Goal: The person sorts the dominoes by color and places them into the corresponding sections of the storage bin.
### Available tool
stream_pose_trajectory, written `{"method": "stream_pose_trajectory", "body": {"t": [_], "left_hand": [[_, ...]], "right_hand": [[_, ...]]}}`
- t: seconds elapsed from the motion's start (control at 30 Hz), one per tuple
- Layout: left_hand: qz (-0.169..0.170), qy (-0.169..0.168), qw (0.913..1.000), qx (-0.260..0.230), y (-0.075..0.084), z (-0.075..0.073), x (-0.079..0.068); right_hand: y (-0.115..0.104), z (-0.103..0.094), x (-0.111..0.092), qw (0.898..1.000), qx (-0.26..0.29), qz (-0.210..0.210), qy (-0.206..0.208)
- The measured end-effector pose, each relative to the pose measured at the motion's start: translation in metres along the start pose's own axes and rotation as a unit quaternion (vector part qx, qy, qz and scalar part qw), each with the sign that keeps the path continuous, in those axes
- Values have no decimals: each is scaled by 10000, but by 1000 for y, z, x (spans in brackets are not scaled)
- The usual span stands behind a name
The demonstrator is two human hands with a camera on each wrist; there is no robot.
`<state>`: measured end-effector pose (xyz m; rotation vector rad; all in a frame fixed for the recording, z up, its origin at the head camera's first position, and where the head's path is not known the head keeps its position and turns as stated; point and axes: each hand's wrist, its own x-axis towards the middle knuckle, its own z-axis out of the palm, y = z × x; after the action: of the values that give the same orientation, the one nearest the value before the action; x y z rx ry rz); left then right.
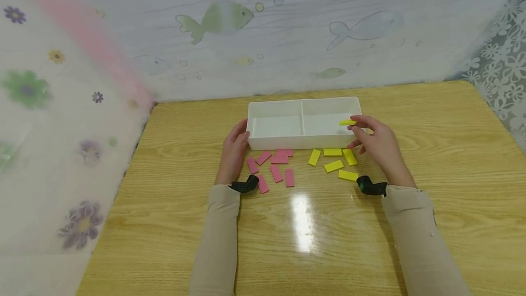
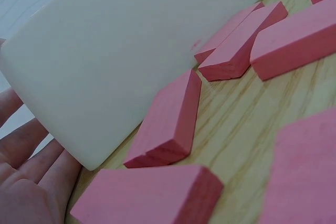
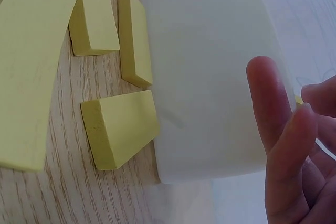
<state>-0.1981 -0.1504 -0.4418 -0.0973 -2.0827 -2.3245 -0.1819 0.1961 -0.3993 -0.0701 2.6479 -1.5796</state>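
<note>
Counting remotely, I saw seven pink blocks [image 1: 276,173], five loose yellow blocks [image 1: 334,166]; the right hand [image 1: 379,144] pinched a sixth yellow block [image 1: 346,123]; the left hand [image 1: 232,155], uncurled, touched one two-compartment tray [image 1: 283,143].

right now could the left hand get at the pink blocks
Probably yes: the left hand rests against the end of the white tray, close to the pink blocks, and no barrier shows between; it would likely just leave the tray.
</note>
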Motion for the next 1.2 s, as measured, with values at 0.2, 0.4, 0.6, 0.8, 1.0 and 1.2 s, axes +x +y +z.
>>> {"method": "stream_pose_trajectory", "body": {"t": [0.2,0.4,0.6,0.8,1.0,1.2], "left_hand": [[-4,-106,9999,-29,15,5,-5],[-27,-106,9999,-122,14,4,-5],[-58,-32,9999,-140,3,0,0],[-12,-8,9999,-121,-5,-2,3],[35,-35,10000,-81,-5,-2,3],[-27,-77,9999,-94,-1,-1,1]], "right_hand": [[0,1,2,10000,-5,27,-47],[-3,1,1,9999,33,12,-120],[-8,1,0,9998,60,57,-153],[-8,0,-1,9998,55,71,-175],[-2,1,0,9999,-19,89,-122],[-2,2,0,9999,-31,105,-123]]}}
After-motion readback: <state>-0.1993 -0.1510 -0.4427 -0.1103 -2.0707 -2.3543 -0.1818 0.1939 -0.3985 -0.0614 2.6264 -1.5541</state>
